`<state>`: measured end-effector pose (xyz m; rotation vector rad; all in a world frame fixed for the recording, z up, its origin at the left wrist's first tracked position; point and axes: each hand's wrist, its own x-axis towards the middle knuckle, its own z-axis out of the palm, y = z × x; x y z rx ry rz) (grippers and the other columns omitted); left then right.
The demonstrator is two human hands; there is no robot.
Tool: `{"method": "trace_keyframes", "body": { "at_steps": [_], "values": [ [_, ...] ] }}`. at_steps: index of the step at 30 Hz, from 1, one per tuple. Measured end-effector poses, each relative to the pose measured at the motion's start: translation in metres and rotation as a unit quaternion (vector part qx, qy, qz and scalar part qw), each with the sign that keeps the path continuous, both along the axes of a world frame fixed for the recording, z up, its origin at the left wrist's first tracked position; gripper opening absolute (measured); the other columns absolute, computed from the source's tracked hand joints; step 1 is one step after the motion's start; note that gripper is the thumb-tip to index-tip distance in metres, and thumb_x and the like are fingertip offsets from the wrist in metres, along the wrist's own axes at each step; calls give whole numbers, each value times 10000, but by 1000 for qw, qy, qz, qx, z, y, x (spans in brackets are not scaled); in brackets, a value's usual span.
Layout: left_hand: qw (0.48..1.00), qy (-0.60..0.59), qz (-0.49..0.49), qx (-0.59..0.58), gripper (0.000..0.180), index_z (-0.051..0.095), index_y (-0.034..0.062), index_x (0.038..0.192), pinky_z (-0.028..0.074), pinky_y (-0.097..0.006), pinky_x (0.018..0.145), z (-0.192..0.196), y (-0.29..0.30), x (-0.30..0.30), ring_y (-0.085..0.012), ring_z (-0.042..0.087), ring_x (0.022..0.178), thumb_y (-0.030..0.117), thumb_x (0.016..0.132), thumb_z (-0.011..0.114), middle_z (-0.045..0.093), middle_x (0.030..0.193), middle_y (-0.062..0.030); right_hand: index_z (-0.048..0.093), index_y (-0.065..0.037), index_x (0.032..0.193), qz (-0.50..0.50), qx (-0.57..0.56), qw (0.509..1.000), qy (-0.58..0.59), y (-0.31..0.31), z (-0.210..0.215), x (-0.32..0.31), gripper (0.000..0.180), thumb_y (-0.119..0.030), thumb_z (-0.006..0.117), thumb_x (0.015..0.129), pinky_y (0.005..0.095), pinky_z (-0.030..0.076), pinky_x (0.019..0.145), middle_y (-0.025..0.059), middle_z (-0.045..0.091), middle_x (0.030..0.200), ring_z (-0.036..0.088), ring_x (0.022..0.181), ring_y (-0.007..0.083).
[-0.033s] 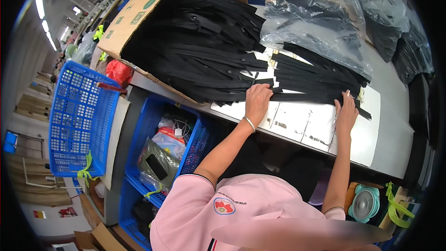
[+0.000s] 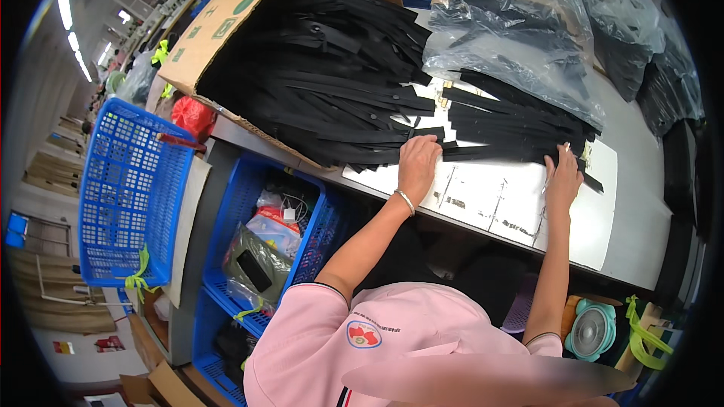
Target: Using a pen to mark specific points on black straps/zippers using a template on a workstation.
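My left hand (image 2: 418, 166) has its fingers bent together over the left end of a flat black fabric strip (image 2: 490, 154), at the near edge of a row of such strips. At the right end of that strip my right hand (image 2: 562, 177) grips it with thumb and fingers. A small pale tip shows at the right fingertips, too small to name. The laid-out black strips (image 2: 513, 124) lie side by side on a white board (image 2: 483, 200) with handwritten marks. Left of them, a large heap of black strips (image 2: 324, 90) spills from a cardboard box (image 2: 219, 22).
Clear plastic bags (image 2: 520, 22) of black pieces lie at the back right. Below the table's left part stands a blue crate (image 2: 215, 256) holding a phone (image 2: 254, 270) and bags. Another blue basket (image 2: 136, 188) is farther left. A teal fan (image 2: 592, 332) sits at lower right.
The near black strip has shifted slightly away from me, closer against the row. My right hand has moved a little; the left has hardly moved.
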<state>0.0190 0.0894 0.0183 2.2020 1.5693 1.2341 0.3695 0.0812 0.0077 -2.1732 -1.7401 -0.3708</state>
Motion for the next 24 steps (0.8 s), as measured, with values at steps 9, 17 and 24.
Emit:
{"method": "trace_keyframes", "body": {
  "at_steps": [9, 17, 24],
  "values": [
    [990, -2, -130, 49, 72, 715, 79, 960, 514, -378, 692, 3, -16, 25, -259, 653, 765, 96, 891, 709, 675, 816, -68, 591, -118, 1380, -41, 152, 984, -84, -2, 12, -25, 430, -305, 681, 1002, 522, 360, 1093, 85, 626, 1425, 572, 1313, 273],
    [962, -65, -259, -65, 215, 717, 39, 1083, 527, -400, 832, -7, -38, 97, -297, 661, 934, 91, 874, 721, 697, 984, -108, 656, -40, 1260, 185, 101, 960, 184, -124, 18, -103, 387, -3, 750, 887, 497, 369, 1138, 145, 695, 1282, 633, 1227, 302],
    [961, -54, -270, 6, 228, 708, 15, 1077, 457, -404, 1010, -10, -52, 95, -296, 592, 1118, 30, 855, 660, 661, 1157, -117, 597, -50, 1301, 181, 27, 977, 108, -156, 10, -66, 495, 18, 760, 839, 558, 270, 1217, 125, 637, 1405, 542, 1382, 308]
  ]
}}
